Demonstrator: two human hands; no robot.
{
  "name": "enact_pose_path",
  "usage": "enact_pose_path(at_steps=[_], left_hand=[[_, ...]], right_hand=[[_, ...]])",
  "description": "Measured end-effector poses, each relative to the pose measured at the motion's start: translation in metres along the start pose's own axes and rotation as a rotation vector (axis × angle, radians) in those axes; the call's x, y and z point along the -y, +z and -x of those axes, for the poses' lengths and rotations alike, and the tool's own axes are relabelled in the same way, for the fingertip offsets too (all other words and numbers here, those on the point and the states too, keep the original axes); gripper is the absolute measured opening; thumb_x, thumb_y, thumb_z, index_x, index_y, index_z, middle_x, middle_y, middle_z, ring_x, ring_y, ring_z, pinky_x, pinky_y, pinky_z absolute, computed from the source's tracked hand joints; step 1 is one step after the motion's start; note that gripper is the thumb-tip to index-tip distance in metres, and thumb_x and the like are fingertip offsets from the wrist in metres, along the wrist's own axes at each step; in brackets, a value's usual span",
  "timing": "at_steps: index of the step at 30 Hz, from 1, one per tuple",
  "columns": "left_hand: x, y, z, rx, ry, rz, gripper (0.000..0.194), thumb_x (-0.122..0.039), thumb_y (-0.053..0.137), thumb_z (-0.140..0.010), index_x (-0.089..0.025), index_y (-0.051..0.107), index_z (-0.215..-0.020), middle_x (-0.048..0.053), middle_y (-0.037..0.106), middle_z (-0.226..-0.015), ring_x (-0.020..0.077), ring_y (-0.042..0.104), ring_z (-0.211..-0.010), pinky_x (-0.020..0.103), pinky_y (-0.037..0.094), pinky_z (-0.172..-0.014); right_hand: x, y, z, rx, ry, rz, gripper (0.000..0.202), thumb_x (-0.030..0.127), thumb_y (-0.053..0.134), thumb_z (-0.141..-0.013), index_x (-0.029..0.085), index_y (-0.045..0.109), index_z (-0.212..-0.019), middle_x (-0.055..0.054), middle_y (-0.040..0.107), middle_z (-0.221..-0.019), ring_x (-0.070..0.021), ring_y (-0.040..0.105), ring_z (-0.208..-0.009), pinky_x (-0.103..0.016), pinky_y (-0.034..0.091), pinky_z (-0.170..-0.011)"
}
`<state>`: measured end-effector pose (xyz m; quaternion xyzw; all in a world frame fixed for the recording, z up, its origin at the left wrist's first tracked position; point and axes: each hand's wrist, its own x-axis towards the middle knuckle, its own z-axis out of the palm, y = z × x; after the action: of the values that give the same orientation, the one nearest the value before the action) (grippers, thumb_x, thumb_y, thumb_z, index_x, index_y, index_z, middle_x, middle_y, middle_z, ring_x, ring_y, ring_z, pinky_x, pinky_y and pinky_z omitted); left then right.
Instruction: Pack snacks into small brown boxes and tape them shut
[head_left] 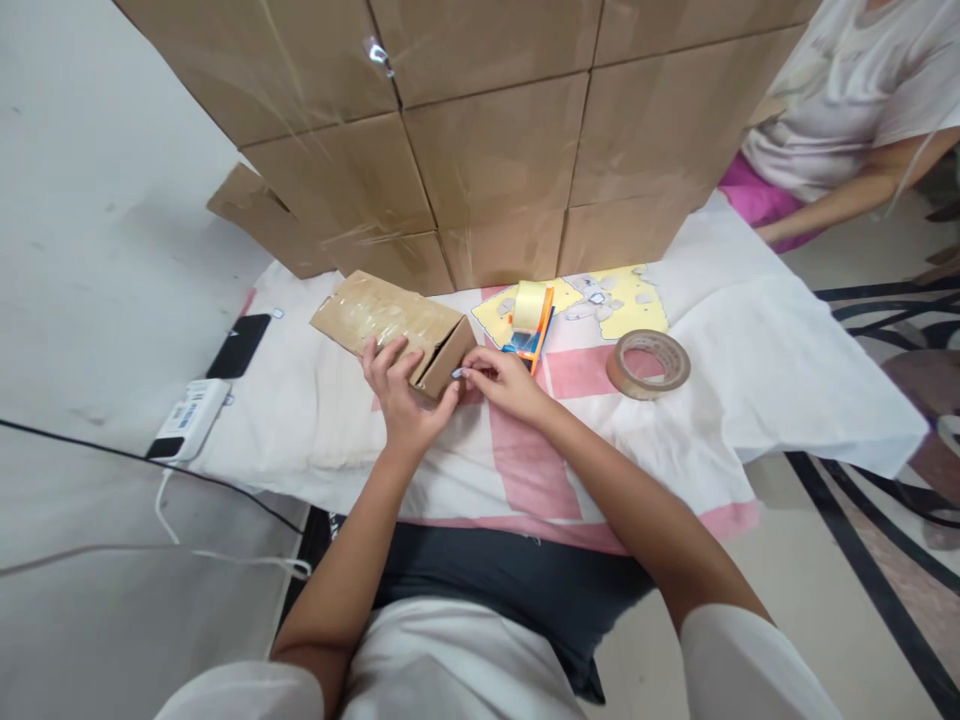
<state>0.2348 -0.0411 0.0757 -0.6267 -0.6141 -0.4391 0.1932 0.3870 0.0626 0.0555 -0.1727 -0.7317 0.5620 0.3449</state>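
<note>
A small cardboard box (382, 312) with glossy tape on its top lies tilted on the cloth-covered table. My left hand (405, 400) grips its near side, fingers on the top and thumb at the right end. At that right end my right hand (506, 382) pinches a small whitish piece between thumb and fingertips, against the end face; what the piece is cannot be made out. Just beyond my right hand lies an orange and blue tape dispenser (541, 335) with a yellowish tape roll (529, 306). A brown tape roll (648, 364) rests further right.
Stacked, taped cardboard boxes (495, 150) rise behind the table (450, 470). A black phone-like object (238, 345) and a white power strip (189, 420) lie at left, with cables below. Another person (840, 110) is at the upper right.
</note>
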Motion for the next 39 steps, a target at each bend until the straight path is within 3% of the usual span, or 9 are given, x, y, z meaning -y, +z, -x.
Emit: enact_pose_path(at_steps=[10, 13, 16, 19, 22, 26, 32, 36, 39], left_hand=[[0.001, 0.015, 0.005, -0.075, -0.048, -0.103, 0.061, -0.039, 0.076, -0.075, -0.024, 0.038, -0.121, 0.015, 0.043, -0.133, 0.0368, 0.025, -0.146, 0.063, 0.025, -0.116], [0.000, 0.016, 0.005, -0.084, -0.058, -0.107, 0.061, -0.038, 0.075, -0.076, -0.024, 0.037, -0.121, 0.015, 0.043, -0.132, 0.0371, 0.025, -0.147, 0.063, 0.027, -0.114], [-0.001, 0.018, 0.005, -0.098, -0.064, -0.113, 0.060, -0.037, 0.075, -0.076, -0.025, 0.036, -0.120, 0.015, 0.043, -0.130, 0.0367, 0.026, -0.146, 0.062, 0.028, -0.114], [-0.002, 0.019, 0.004, -0.097, -0.074, -0.113, 0.060, -0.036, 0.075, -0.076, -0.026, 0.035, -0.119, 0.014, 0.043, -0.129, 0.0369, 0.026, -0.145, 0.062, 0.027, -0.114], [-0.004, 0.020, 0.003, -0.096, -0.081, -0.087, 0.060, -0.034, 0.074, -0.075, -0.026, 0.035, -0.119, 0.014, 0.042, -0.129, 0.0371, 0.025, -0.146, 0.063, 0.024, -0.115], [-0.003, 0.022, 0.003, -0.098, -0.075, -0.056, 0.060, -0.031, 0.074, -0.074, -0.026, 0.035, -0.120, 0.013, 0.041, -0.130, 0.0365, 0.023, -0.146, 0.062, 0.023, -0.116], [0.000, 0.019, 0.003, -0.097, -0.033, -0.026, 0.063, -0.029, 0.076, -0.072, -0.025, 0.037, -0.120, 0.013, 0.042, -0.130, 0.0373, 0.027, -0.143, 0.062, 0.029, -0.114], [0.005, 0.018, 0.002, -0.128, 0.012, -0.001, 0.070, -0.029, 0.084, -0.065, -0.024, 0.041, -0.120, 0.012, 0.045, -0.127, 0.0378, 0.038, -0.135, 0.064, 0.030, -0.114], [0.010, 0.022, 0.001, -0.159, 0.047, 0.025, 0.074, -0.028, 0.086, -0.061, -0.026, 0.043, -0.121, 0.011, 0.046, -0.128, 0.0392, 0.037, -0.136, 0.066, 0.030, -0.113]], right_hand=[[-0.007, 0.008, -0.006, -0.024, 0.006, -0.034, 0.014, 0.034, 0.055, -0.092, 0.022, 0.050, -0.085, 0.002, 0.062, -0.075, -0.0141, 0.064, -0.070, -0.027, 0.050, -0.070], [-0.006, 0.011, -0.004, -0.173, -0.017, 0.118, 0.015, 0.032, 0.061, -0.087, 0.021, 0.051, -0.085, 0.001, 0.059, -0.080, -0.0134, 0.057, -0.068, -0.027, 0.048, -0.067], [-0.003, 0.012, -0.003, -0.349, -0.042, 0.203, 0.035, 0.029, 0.070, -0.079, 0.021, 0.053, -0.109, -0.006, 0.058, -0.110, -0.0128, 0.055, -0.071, -0.029, 0.048, -0.065], [-0.002, 0.009, -0.006, -0.300, -0.018, 0.164, 0.059, 0.026, 0.070, -0.079, 0.022, 0.046, -0.132, -0.008, 0.058, -0.119, -0.0111, 0.055, -0.065, -0.029, 0.049, -0.062], [-0.002, 0.006, -0.009, -0.229, 0.027, 0.131, 0.047, 0.025, 0.069, -0.079, 0.019, 0.053, -0.122, -0.004, 0.063, -0.103, -0.0107, 0.054, -0.061, -0.028, 0.048, -0.061], [-0.003, 0.004, -0.012, -0.205, 0.048, 0.037, 0.032, 0.025, 0.067, -0.080, 0.020, 0.054, -0.110, -0.002, 0.063, -0.097, -0.0132, 0.059, -0.068, -0.026, 0.048, -0.062], [-0.004, 0.005, -0.011, -0.192, 0.091, 0.008, 0.038, 0.023, 0.069, -0.079, 0.020, 0.054, -0.113, -0.002, 0.064, -0.098, -0.0144, 0.062, -0.077, -0.025, 0.050, -0.066], [-0.006, 0.006, -0.011, -0.217, 0.126, 0.063, 0.045, 0.032, 0.078, -0.075, 0.021, 0.055, -0.112, 0.001, 0.062, -0.095, -0.0135, 0.059, -0.075, -0.024, 0.048, -0.065], [-0.009, 0.006, -0.012, -0.255, 0.089, 0.081, 0.042, 0.037, 0.079, -0.075, 0.021, 0.057, -0.107, 0.002, 0.060, -0.094, -0.0127, 0.058, -0.073, -0.023, 0.047, -0.063]])
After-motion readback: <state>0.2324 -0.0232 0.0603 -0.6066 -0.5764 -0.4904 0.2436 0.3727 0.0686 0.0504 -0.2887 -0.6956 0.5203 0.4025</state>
